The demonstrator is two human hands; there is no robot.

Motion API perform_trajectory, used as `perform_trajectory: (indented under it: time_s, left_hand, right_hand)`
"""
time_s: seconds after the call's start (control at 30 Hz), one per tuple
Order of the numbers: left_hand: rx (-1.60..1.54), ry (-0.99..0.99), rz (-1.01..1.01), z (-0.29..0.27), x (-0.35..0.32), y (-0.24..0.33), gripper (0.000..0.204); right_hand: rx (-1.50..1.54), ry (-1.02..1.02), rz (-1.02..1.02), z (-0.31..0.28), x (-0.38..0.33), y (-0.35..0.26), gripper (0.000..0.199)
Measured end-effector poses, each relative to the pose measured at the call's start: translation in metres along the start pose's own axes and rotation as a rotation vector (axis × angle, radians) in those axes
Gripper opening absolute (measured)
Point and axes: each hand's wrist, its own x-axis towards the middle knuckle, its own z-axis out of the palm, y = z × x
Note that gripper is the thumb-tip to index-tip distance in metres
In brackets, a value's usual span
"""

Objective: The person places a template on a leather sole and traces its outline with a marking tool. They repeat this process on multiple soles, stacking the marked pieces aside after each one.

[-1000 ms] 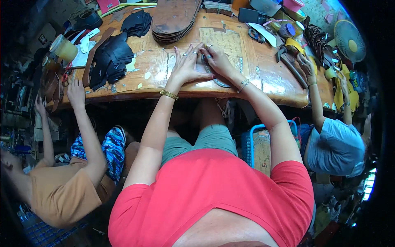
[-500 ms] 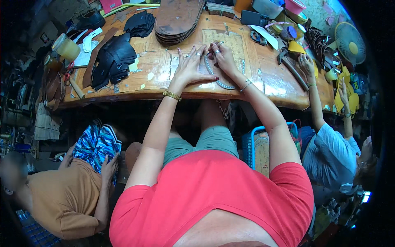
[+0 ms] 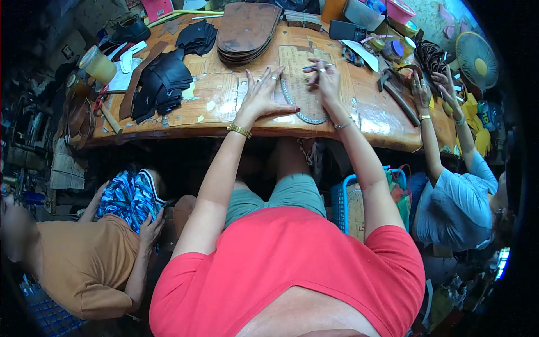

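Note:
A tan cardboard pattern (image 3: 296, 59) with markings lies on the wooden table in front of me. A pale dotted border (image 3: 310, 118) curves round its near end. My left hand (image 3: 263, 95) lies along the pattern's left side, fingers spread, its thumb reaching onto the near part. Above the pattern's right part is my right hand (image 3: 327, 83), fingers bent together round a slim, dark pen-like tool (image 3: 309, 69). The tool's tip points left, and I cannot tell whether it touches the pattern.
Stacked brown leather pieces (image 3: 247, 31) lie beyond my left hand, black leather pieces (image 3: 160, 84) further left. A hammer (image 3: 400, 98) lies to the right. One co-worker (image 3: 455, 208) works at the right; another person (image 3: 90, 264) sits at my left. A blue basket (image 3: 339, 205) stands beside me.
My right hand has lifted away from my left hand and moved right, the slim tool now showing. My left hand stays nearly in place. The co-worker's hands at the right have come closer together.

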Motion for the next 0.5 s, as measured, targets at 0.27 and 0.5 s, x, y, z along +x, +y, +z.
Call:
perform_trajectory:
  time_s: [0.27, 0.5]
  left_hand:
    - [0.012, 0.015, 0.010, 0.000, -0.003, -0.001, 0.127]
    - [0.004, 0.006, 0.028, 0.001, -0.004, -0.002, 0.120]
  right_hand:
    - [-0.667, 0.222, -0.269, -0.074, -0.043, -0.023, 0.024]
    - [-1.037, 0.152, -0.305, -0.068, -0.065, -0.017, 0.021]
